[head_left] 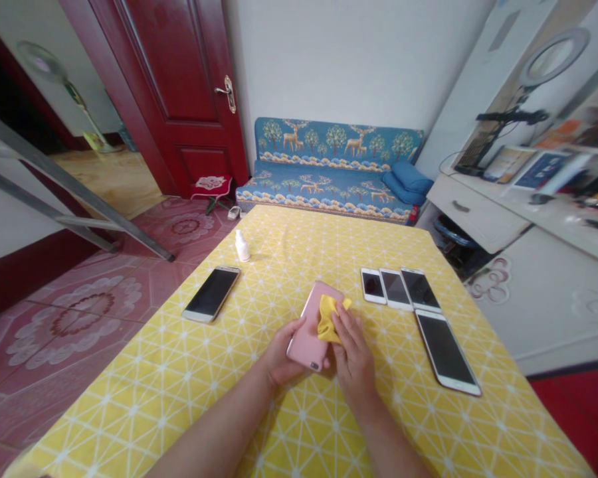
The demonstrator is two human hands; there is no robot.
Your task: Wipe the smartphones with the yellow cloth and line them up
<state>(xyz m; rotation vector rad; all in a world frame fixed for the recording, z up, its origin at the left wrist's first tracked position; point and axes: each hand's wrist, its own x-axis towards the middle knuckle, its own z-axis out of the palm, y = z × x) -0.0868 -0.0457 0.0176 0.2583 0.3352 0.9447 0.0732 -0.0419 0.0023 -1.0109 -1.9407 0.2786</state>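
Note:
A phone with a pink back is held above the table, its camera corner pointing toward me. My left hand grips it by the left edge and from beneath. On its back lies a yellow cloth, pressed there by the fingers of my right hand. To the left rests a phone with a dark screen, and behind it stands a small white bottle. On the right lie a small white phone, another white phone, a larger one and a big one.
The table has a yellow patterned cloth. Behind it is a blue sofa with deer patterns. A cluttered white desk with a ring light stands at the right. A metal ladder and a red stool are at the left.

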